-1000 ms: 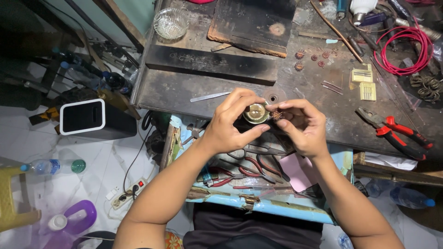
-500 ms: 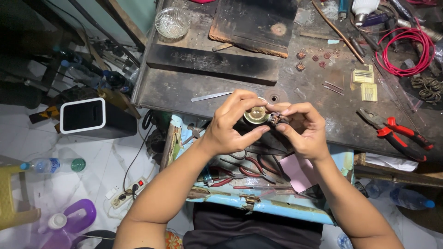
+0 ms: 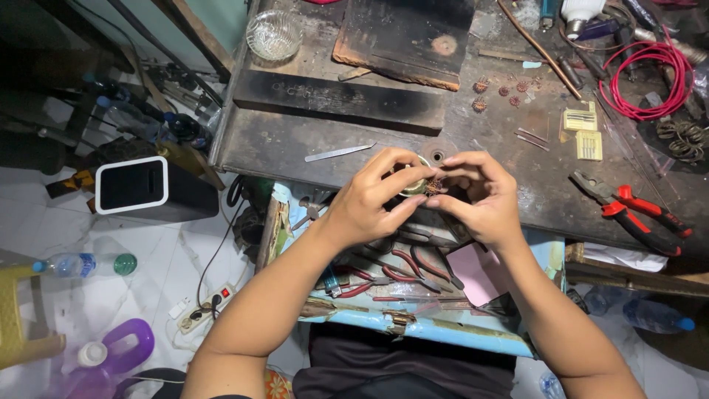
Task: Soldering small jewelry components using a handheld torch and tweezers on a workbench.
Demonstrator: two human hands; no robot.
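Seen from above, a person's left hand [image 3: 369,203] is gripping a small round brass-coloured part [image 3: 413,185] over the near edge of a dark, worn workbench [image 3: 295,140]. The right hand [image 3: 480,196] is pinching a tiny copper coil [image 3: 434,185] between thumb and fingertips, touching the part's right side. Red-handled pliers [image 3: 635,214] are lying well to the right, and a metal strip [image 3: 338,153] is lying just left of the hands.

Bare bench top [image 3: 295,148] lies open left of the hands; metal strip [image 3: 340,153] and red-handled pliers [image 3: 635,210] flank them.
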